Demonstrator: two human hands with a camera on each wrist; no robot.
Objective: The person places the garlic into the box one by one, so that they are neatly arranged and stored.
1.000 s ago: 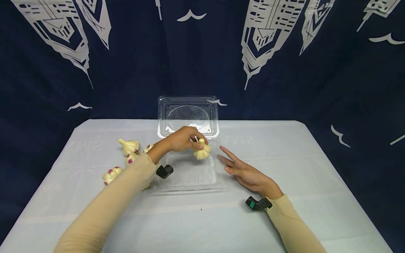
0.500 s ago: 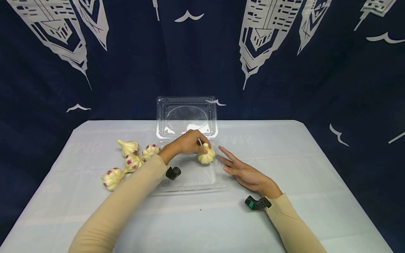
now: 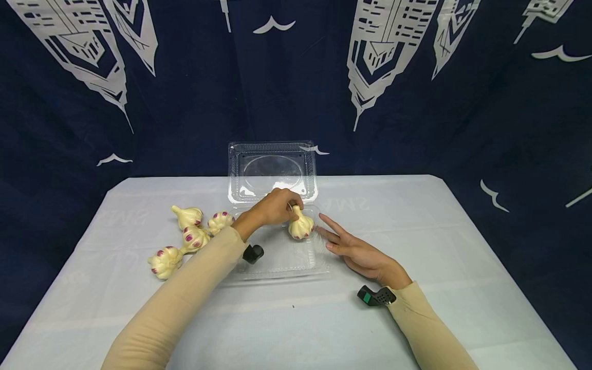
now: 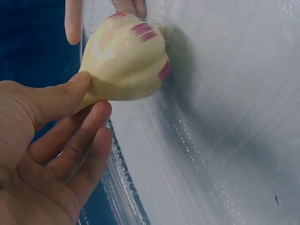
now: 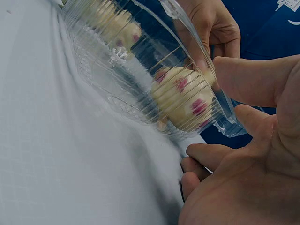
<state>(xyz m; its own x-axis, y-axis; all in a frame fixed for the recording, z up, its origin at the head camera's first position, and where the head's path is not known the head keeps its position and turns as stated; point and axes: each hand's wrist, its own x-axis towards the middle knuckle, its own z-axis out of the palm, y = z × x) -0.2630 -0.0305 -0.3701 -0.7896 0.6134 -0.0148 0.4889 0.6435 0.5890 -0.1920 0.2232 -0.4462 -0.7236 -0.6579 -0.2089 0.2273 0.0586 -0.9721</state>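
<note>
My left hand (image 3: 276, 206) pinches a cream garlic bulb (image 3: 301, 227) by its neck, thumb on one side and fingers on the other. The bulb, marked with purple patches, is inside the right part of a clear plastic clamshell container (image 3: 277, 261). In the left wrist view the garlic's round end points away from the palm. My right hand (image 3: 363, 257) is beside the container's right wall, fingers extended and spread, holding nothing. Through the ribbed wall in the right wrist view, the held garlic (image 5: 183, 101) shows close to the right fingertips.
Several more garlic bulbs (image 3: 195, 238) lie clustered on the white-covered table (image 3: 370, 329), left of the container. The container's lid (image 3: 275, 172) stands raised at the back. Behind the table hangs a dark blue curtain (image 3: 287, 92) with white prints.
The left hand has moved slightly right and toward me with the garlic, then tipped it so its neck leans back left. The right hand has stayed in place.
</note>
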